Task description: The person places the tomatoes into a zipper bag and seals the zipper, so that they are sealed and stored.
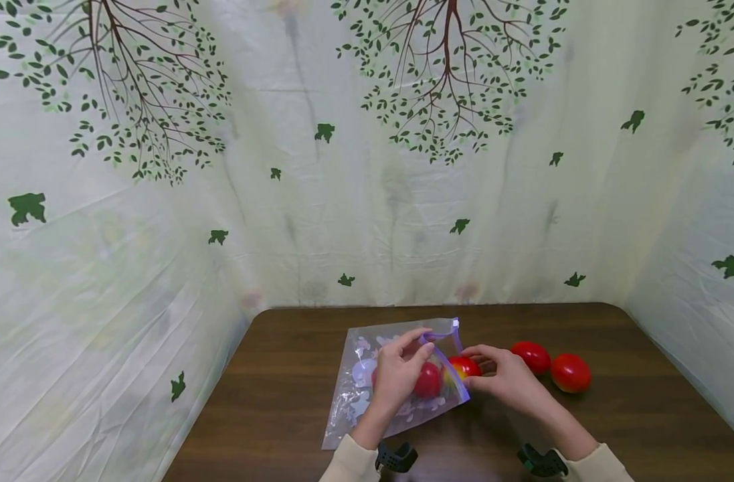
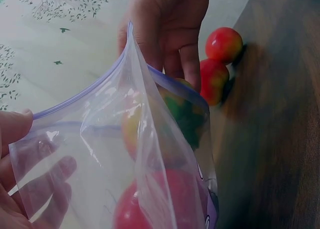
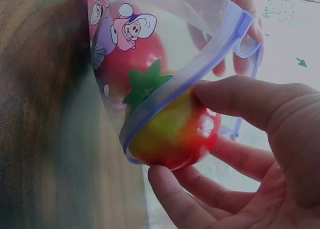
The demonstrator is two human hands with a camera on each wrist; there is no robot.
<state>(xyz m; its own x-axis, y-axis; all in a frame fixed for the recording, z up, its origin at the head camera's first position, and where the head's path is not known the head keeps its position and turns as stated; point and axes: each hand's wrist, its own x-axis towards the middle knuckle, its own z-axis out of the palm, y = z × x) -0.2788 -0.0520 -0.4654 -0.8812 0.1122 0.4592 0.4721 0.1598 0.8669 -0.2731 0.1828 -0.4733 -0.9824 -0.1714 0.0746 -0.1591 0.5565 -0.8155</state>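
A clear zip bag with a purple zip edge and cartoon prints lies on the table. My left hand pinches the edge of its mouth between thumb and fingers, and the mouth gapes to the right. At that mouth my right hand grips a red-and-yellow tomato. Its green leafy top is inside the bag, while its rounded end sticks out past the zip edge. Deeper in the bag sits a red round fruit, partly covered by my left hand in the head view.
Two more red tomato-like fruits lie close together on the brown wooden table, to the right of my right hand. Pale cloth printed with leaves and branches hangs behind the table and at its sides.
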